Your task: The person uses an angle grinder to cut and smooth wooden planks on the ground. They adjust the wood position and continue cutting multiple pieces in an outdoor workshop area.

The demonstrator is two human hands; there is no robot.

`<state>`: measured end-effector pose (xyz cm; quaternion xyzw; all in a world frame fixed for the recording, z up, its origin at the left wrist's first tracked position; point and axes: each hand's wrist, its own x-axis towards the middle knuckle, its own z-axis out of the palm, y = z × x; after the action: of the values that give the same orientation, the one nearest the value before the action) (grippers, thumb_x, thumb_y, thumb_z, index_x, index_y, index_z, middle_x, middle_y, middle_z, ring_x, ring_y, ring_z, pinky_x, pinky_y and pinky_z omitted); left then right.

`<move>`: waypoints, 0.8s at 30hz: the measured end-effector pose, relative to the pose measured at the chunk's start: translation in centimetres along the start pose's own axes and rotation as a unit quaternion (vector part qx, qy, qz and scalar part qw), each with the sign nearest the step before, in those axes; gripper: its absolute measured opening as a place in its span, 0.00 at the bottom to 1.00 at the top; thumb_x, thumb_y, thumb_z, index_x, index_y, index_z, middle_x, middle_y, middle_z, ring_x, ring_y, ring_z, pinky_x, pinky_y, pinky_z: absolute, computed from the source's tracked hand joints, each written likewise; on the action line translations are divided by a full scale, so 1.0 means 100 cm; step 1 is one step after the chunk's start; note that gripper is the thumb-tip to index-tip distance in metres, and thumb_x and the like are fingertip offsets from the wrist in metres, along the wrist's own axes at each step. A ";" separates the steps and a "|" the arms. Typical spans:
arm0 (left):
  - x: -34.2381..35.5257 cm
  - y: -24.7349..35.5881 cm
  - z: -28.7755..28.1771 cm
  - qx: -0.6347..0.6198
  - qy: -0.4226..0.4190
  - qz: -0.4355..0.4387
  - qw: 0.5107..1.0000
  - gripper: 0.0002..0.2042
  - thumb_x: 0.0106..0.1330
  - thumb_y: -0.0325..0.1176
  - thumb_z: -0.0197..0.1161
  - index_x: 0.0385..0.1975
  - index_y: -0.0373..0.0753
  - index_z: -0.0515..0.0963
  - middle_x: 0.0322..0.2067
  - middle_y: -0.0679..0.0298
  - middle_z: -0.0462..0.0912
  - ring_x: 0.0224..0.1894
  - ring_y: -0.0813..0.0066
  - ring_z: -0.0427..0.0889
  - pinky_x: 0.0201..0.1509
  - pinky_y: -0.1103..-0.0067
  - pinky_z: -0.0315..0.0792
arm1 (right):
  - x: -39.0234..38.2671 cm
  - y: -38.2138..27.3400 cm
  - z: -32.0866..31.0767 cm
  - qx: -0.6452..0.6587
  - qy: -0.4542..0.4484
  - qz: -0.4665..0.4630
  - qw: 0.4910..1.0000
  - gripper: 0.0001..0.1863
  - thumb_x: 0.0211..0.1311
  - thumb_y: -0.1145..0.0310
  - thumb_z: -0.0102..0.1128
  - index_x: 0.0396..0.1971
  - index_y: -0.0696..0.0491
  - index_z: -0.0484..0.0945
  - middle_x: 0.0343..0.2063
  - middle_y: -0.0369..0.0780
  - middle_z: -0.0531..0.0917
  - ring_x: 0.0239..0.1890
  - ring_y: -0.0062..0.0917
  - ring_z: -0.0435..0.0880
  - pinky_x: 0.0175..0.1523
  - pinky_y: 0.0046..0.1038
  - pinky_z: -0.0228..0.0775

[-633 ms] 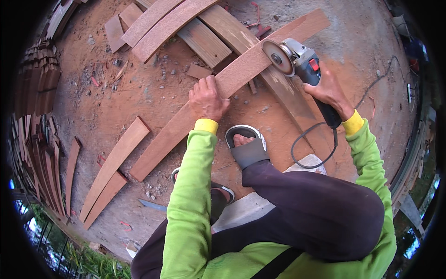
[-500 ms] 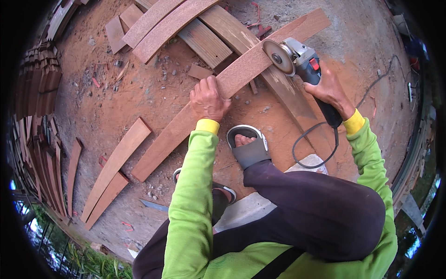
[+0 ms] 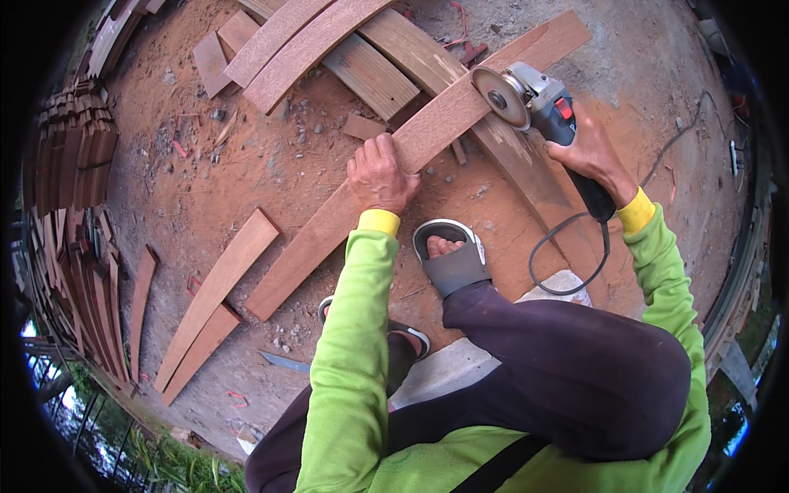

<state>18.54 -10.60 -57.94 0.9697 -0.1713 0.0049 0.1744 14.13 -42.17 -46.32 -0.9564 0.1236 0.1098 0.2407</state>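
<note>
A long reddish-brown wooden plank (image 3: pixel 448 122) runs diagonally from lower left to upper right, resting across a weathered timber (image 3: pixel 519 164). My left hand (image 3: pixel 381 174) is closed over the plank near its middle, fingers wrapped on the far edge. In my right hand (image 3: pixel 593 154) is an angle grinder (image 3: pixel 552 107), gripped around its dark body behind the red switch. Its round disc (image 3: pixel 500 97) is at the plank's near edge, right of my left hand; whether they touch I cannot tell. The grinder's black cord (image 3: pixel 534 261) loops down beside my knee.
Curved boards (image 3: pixel 316 49) lie over timbers at the back. Two more curved pieces (image 3: pixel 218 283) are on the ground at left, near stacked wood (image 3: pixel 72 152). A blue-grey blade-like strip (image 3: pixel 285 361) lies by my sandalled feet. A pale concrete slab (image 3: pixel 452 374) is beneath me.
The whole scene has shifted slightly rightward in the picture. My hands, the grinder and the plank keep nearly the same positions relative to each other.
</note>
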 end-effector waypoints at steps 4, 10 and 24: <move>0.000 -0.001 -0.001 0.000 -0.003 0.000 1.000 0.32 0.31 0.41 0.78 0.41 0.44 0.72 0.34 0.62 0.73 0.39 0.62 0.76 0.42 0.68 0.69 | 0.000 0.001 0.001 -0.001 -0.006 0.004 1.000 0.32 0.39 0.65 0.67 0.47 0.65 0.72 0.34 0.52 0.81 0.38 0.39 0.82 0.46 0.36 0.74; -0.001 0.000 -0.001 0.005 -0.006 -0.002 1.000 0.32 0.31 0.41 0.78 0.41 0.44 0.71 0.35 0.62 0.73 0.39 0.62 0.76 0.43 0.68 0.69 | 0.003 0.000 0.001 -0.009 0.009 -0.009 1.000 0.30 0.39 0.63 0.69 0.40 0.68 0.72 0.31 0.56 0.82 0.34 0.45 0.84 0.42 0.38 0.76; -0.001 -0.001 0.001 0.006 -0.006 -0.001 1.000 0.33 0.32 0.40 0.77 0.42 0.43 0.72 0.35 0.62 0.74 0.39 0.62 0.77 0.43 0.68 0.70 | 0.005 -0.002 0.002 0.010 0.019 -0.040 0.999 0.28 0.39 0.64 0.69 0.38 0.68 0.72 0.29 0.56 0.81 0.33 0.46 0.84 0.40 0.38 0.76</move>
<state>18.43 -10.49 -58.06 0.9708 -0.1716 -0.0001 0.1677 14.65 -42.02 -46.56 -0.9600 0.0912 0.0812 0.2520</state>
